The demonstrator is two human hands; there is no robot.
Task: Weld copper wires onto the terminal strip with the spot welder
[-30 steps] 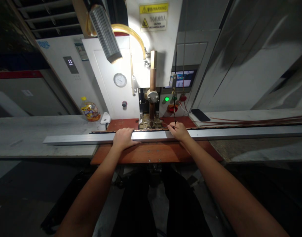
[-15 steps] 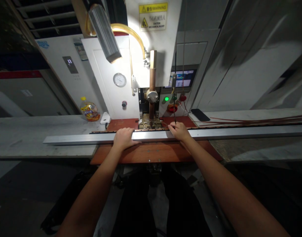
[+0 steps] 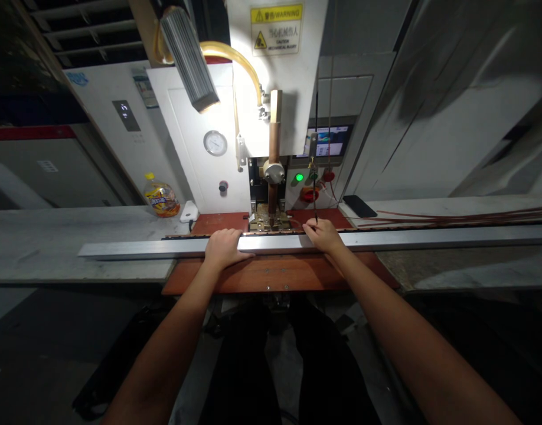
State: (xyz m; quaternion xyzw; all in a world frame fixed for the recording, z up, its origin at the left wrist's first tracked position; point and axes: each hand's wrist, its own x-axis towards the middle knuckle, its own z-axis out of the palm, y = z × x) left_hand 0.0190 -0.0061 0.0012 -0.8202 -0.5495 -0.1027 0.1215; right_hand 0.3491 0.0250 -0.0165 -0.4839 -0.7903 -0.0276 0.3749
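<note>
A long silver metal bar (image 3: 138, 249) lies crosswise in front of the machine, with a thin dark strip along its far edge. My left hand (image 3: 224, 248) is closed over it, fingers on the far side and thumb along the near side. Beside the copper-coloured electrode rod (image 3: 273, 198), my right hand (image 3: 323, 235) rests at the bar. Its fingers pinch the lower end of a thin dark rod (image 3: 314, 195) that stands nearly upright and runs up past the screen. The electrode's lower tip meets a small metal fixture (image 3: 261, 219) behind the bar, between my hands.
A reddish-brown board (image 3: 244, 276) lies under the bar. On the left bench stand a yellow-capped bottle (image 3: 162, 198) and a small white device (image 3: 189, 212). A dark phone (image 3: 359, 206) and several thin brown rods (image 3: 457, 218) lie at the right. A grey lamp (image 3: 189, 59) hangs above.
Both hands keep the same hold and place. The view has shifted very slightly, and the lit readout on the left panel has changed.
</note>
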